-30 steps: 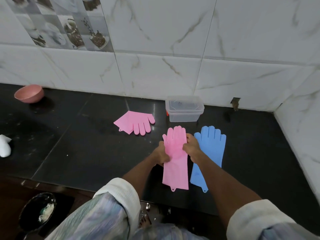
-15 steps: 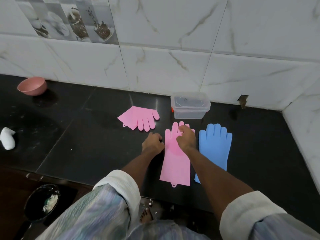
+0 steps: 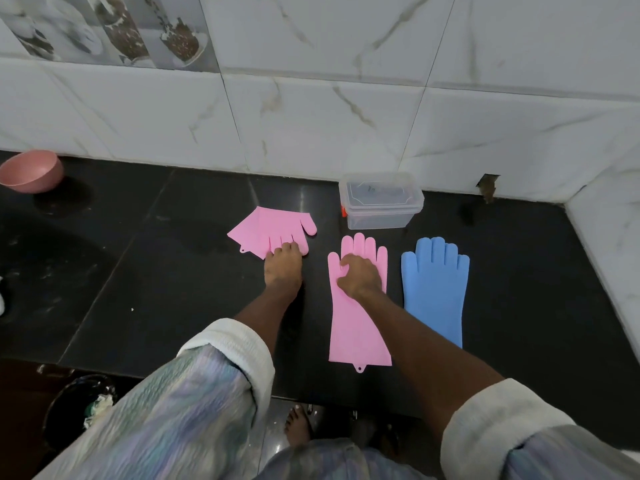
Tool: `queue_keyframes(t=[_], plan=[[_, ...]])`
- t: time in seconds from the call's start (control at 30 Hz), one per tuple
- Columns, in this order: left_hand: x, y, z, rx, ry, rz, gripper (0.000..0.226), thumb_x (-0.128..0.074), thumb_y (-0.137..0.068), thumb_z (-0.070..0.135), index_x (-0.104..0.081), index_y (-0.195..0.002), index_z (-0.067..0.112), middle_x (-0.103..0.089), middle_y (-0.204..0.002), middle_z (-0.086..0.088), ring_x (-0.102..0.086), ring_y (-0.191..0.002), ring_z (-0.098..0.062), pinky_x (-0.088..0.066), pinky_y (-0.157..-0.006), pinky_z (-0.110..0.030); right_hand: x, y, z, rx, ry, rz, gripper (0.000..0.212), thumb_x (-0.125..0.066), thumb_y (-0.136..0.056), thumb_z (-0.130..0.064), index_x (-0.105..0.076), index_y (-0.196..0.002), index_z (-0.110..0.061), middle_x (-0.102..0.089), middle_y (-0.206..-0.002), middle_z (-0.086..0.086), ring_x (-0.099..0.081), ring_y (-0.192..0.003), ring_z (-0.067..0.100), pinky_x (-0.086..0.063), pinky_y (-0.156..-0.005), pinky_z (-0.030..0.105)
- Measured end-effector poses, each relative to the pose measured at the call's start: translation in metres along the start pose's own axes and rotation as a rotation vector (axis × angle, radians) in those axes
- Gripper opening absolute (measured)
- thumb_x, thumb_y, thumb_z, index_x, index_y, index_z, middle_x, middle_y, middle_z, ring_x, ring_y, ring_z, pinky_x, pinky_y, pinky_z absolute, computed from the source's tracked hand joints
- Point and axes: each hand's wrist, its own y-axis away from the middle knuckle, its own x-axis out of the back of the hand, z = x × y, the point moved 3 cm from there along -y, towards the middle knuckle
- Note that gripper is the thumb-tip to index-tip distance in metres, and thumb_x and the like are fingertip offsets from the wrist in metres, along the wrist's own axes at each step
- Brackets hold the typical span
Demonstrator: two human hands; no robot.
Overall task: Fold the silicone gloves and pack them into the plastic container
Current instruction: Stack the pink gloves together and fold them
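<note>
Gloves: long pink glove (image 3: pixel 360 327) flat at centre, blue glove (image 3: pixel 434 289) just right, folded pink glove (image 3: pixel 273 230) far left.
Container: lidded plastic container (image 3: pixel 381 200) beyond them by the tiled wall (image 3: pixel 311 126).
Right hand (image 3: pixel 360 277): fingers curled, pressing the long pink glove's palm.
Left hand (image 3: pixel 283 265): fingertips resting on the folded glove, nothing gripped.
Surface: black counter (image 3: pixel 156 271); pink bowl (image 3: pixel 33 169) far left.

— Can we read any words, labels or numbers here?
— No. We see only a faint dark scribble on the lid of the clear plastic container (image 3: pixel 381 199), too blurred to make out. The picture tiles (image 3: pixel 104 29) on the wall show images, no lettering.
</note>
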Motion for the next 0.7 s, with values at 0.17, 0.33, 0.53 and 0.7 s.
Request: queue_keyframes(t=[0.17,0.33,0.53,0.7], plan=[[0.002,-0.012,-0.012,-0.054,-0.028,0.044,0.036,-0.057,-0.102,0.012,-0.056,-0.137,0.010,-0.061,-0.134,-0.010,-0.065,-0.123,-0.026,-0.048,-0.104,-0.035,-0.006,-0.003,0.005,-0.011,-0.072,-0.061,0.040,-0.054,-0.106,-0.037,-0.058,-0.143,-0.021,-0.046,-0.162,0.003,-0.042,-0.149,0.029,-0.023,-0.128,0.035],[0.027,-0.013,-0.002,0.123,0.400,-0.010,0.028,-0.042,-0.106,0.018,-0.060,-0.125,0.005,-0.074,-0.115,-0.013,-0.074,-0.102,-0.035,-0.059,-0.089,-0.043,-0.002,0.007,0.007,0.009,-0.264,0.041,0.039,-0.070,-0.098,-0.027,-0.064,-0.136,-0.020,-0.062,-0.145,0.003,-0.057,-0.134,0.024,-0.035,-0.119,0.030],[0.055,-0.010,0.036,0.150,1.198,-0.090,0.031,-0.045,-0.104,0.004,-0.076,-0.106,0.002,-0.071,-0.107,-0.016,-0.065,-0.102,-0.027,-0.051,-0.093,-0.035,0.002,0.023,-0.018,0.049,-1.073,-0.131,0.072,-0.089,-0.080,-0.006,-0.055,-0.143,-0.013,-0.070,-0.131,0.004,-0.068,-0.119,0.021,-0.057,-0.105,0.040],[0.067,-0.001,0.046,0.261,1.686,-0.416,0.009,-0.060,-0.100,0.001,-0.065,-0.105,0.006,-0.054,-0.099,-0.018,-0.054,-0.088,-0.028,-0.043,-0.086,-0.040,0.012,0.025,-0.011,-0.102,-1.560,-0.281,0.056,-0.077,-0.093,-0.009,-0.057,-0.145,-0.016,-0.071,-0.132,0.008,-0.070,-0.122,0.027,-0.057,-0.105,0.040]])
